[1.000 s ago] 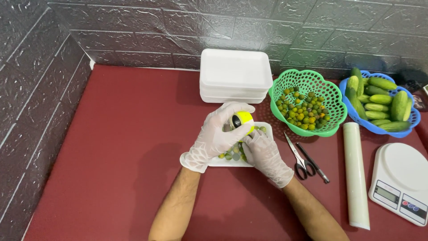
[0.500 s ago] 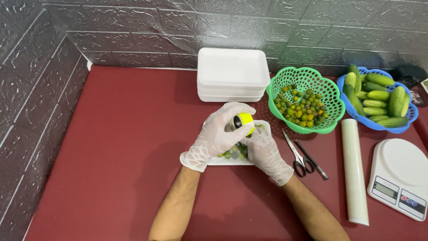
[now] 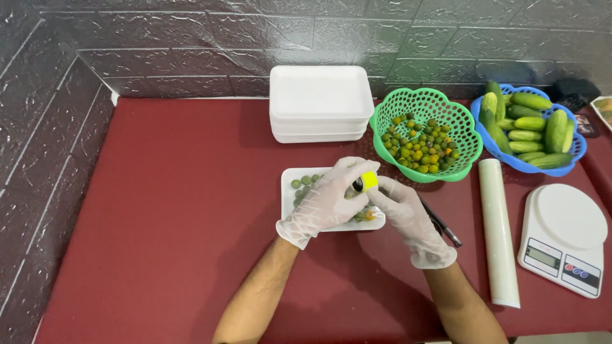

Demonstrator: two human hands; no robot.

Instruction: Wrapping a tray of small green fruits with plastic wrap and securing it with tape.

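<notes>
Between both hands (image 3: 366, 200), above tray (image 3: 288, 191): yellow roll (image 3: 368, 181).

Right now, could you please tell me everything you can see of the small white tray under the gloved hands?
The small white tray looks like foam, rectangular with rounded corners and a low rim. It lies flat on the dark red table, in front of the stack of white trays. It holds small round green fruits. The left hand and right hand, both gloved, cover most of it.
</notes>
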